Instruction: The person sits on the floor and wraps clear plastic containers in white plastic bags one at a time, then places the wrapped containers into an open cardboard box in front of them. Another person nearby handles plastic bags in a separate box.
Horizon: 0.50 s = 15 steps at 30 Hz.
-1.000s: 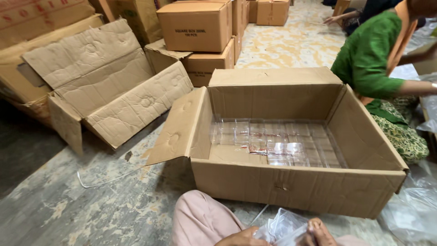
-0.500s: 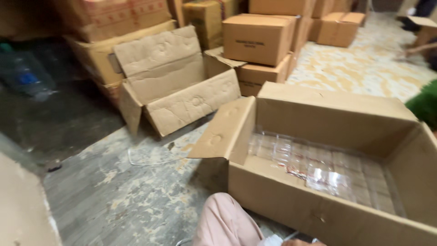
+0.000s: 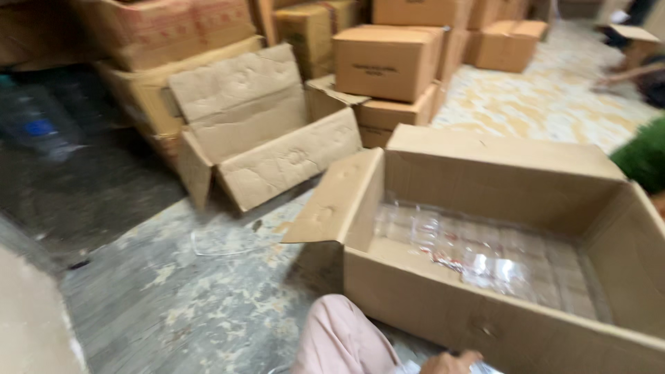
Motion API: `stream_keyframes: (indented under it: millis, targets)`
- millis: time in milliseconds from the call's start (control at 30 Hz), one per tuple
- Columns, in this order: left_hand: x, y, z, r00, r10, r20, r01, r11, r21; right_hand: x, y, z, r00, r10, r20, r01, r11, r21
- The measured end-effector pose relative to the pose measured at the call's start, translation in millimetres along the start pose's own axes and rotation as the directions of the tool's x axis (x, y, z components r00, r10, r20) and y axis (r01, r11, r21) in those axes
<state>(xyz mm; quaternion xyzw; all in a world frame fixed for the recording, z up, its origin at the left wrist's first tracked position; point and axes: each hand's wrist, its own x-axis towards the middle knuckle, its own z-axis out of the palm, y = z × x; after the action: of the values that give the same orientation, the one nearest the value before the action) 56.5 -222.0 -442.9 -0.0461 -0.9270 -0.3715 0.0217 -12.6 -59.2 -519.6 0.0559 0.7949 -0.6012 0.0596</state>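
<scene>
Only one of my hands shows, a sliver at the bottom edge beside my pink-clad knee (image 3: 343, 339); it looks like my left hand (image 3: 449, 361). Bits of clear plastic lie against it, but the frame cuts off the fingers, so its grip is unclear. My right hand is out of view. Right in front of the hand stands a large open cardboard box (image 3: 443, 305), its left flap folded outward. A layer of clear plastic packets (image 3: 478, 256) covers the box's bottom.
A flattened, opened carton (image 3: 263, 131) leans at the left on the patterned floor (image 3: 180, 305). Sealed brown cartons (image 3: 384, 62) are stacked behind, with more along the back wall. A person's green sleeve (image 3: 644, 159) shows at the right edge.
The view has swung left and down. The person in green has slid almost out of frame, and my hands with the clear packet have dropped to the bottom edge.
</scene>
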Motion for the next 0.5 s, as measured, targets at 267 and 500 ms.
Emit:
stream_keyframes:
  millis: [267, 500]
  targets:
    - [-29.7, -8.5, -0.9, 0.99, -0.137, -0.033, 0.105, 0.876, -0.47, -63.5, 21.5, -31.1, 0.879, -0.476, -0.032, 0.477, 0.873, 0.101]
    - [-45.1, -41.5, 24.7, 0.992, -0.122, -0.039, 0.021, 0.452, -0.892, -141.4, -20.9, -3.2, 0.967, -0.227, -0.12, 0.214, 0.97, -0.112]
